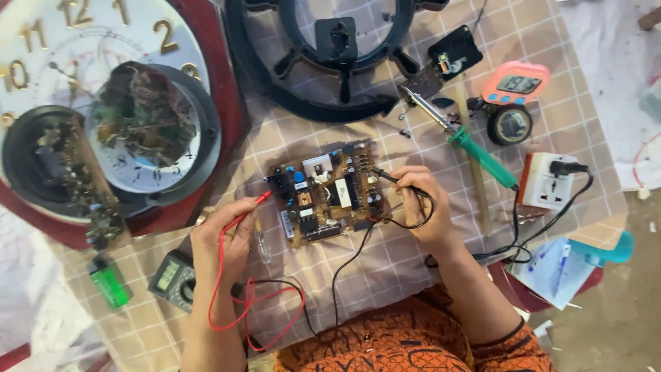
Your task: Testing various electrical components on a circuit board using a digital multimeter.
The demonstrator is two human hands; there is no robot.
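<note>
A brown circuit board (327, 193) with black, blue and white parts lies in the middle of the checked cloth. My left hand (224, 238) holds a red test probe (260, 200) whose tip touches the board's left edge. My right hand (420, 203) holds a black test probe (384, 175) against the board's upper right side. Red and black leads (275, 303) run down from both probes toward my lap. A dark multimeter (172, 279) sits under my left wrist.
A green-handled soldering iron (468, 141) lies right of the board. Beyond it are a pink timer (516, 83), a tape roll (511, 124) and a white socket block (547, 180). Clock faces (103, 103) fill the left; a black wheel-shaped frame (330, 62) lies at top. A green lighter (109, 281) lies lower left.
</note>
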